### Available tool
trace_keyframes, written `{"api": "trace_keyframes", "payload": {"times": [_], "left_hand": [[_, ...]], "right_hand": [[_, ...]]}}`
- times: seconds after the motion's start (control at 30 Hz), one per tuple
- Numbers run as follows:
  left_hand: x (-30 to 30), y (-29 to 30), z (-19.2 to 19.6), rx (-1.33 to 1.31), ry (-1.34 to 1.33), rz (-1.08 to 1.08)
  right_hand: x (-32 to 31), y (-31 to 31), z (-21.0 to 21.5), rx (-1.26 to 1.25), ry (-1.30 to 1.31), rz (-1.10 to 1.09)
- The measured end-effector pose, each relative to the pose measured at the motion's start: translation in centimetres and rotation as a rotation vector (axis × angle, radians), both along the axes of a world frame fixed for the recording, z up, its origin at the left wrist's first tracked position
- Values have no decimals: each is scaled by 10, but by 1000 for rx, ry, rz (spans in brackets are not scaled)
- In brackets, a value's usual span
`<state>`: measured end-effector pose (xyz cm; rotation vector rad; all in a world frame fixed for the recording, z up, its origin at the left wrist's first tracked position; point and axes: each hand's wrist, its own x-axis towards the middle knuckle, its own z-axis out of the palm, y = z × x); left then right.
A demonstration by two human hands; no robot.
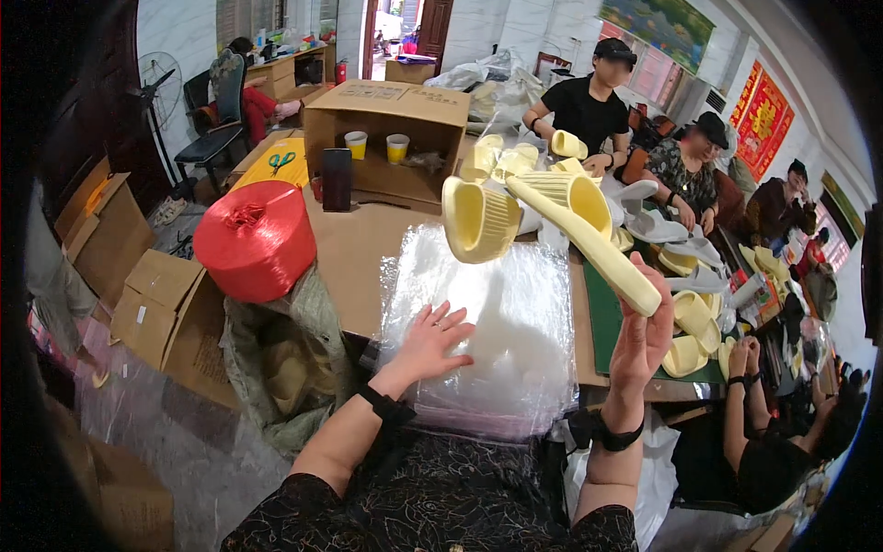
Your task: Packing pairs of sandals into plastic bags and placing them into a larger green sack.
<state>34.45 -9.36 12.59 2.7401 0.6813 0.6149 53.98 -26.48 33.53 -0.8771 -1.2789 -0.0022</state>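
Note:
My left hand [430, 343] lies flat with its fingers spread on a stack of clear plastic bags [524, 304] in front of me. My right hand [641, 331] is raised at the right of the stack, closed on the heel of a pale yellow slipper [607, 262]. The slipper is tilted edge-on, its ribbed strap facing the far side. Beside its toe, another ribbed yellow slipper [480, 221] shows above the far edge of the bags; whether it is also held, I cannot tell.
Yellow and grey slippers [685, 354] are heaped at the right. A red twine roll [256, 241] sits over a woven sack [285, 359] at the left. A cardboard box [386, 106] on its side holds yellow cups; a dark phone [337, 179] stands before it. Several people sit around the table.

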Motion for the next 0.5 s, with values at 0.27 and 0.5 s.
{"api": "trace_keyframes", "payload": {"times": [0.27,0.5], "left_hand": [[2,1,-2,-5,-15,-8],[2,3,-3,38,27,3]], "right_hand": [[3,-3,0,-8,3,18],[5,-4,1,-21,-86,-31]]}}
